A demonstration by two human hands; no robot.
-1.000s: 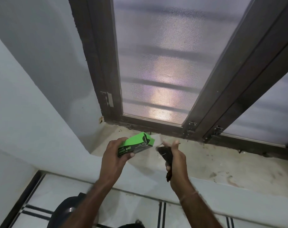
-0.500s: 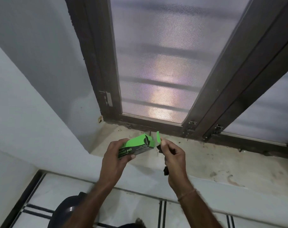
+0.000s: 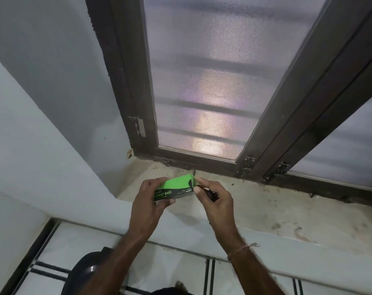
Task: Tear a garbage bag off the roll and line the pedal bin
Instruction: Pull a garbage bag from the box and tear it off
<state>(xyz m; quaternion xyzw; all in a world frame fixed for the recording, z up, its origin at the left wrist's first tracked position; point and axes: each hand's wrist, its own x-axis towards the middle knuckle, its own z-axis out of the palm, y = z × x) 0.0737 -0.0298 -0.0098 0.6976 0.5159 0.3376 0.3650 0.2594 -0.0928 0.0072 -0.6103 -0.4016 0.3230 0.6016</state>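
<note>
Garbage-bag box point(image 3: 176, 187): green and black carton, held over the near edge of the window sill point(image 3: 287, 211). Left hand point(image 3: 147, 202) clasps its near end; right hand point(image 3: 215, 198) pinches the far end, a dark bit of bag point(image 3: 209, 193) under its fingers. Sill: stained, dusty stone below a brown-framed mesh window point(image 3: 202, 86). White walls. Tiled floor point(image 3: 180, 260) beneath the sill, dark pedal bin point(image 3: 85, 271) on it.

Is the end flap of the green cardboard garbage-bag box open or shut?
Shut: the green cardboard box shows no flap sticking out; right hand presses its end.
</note>
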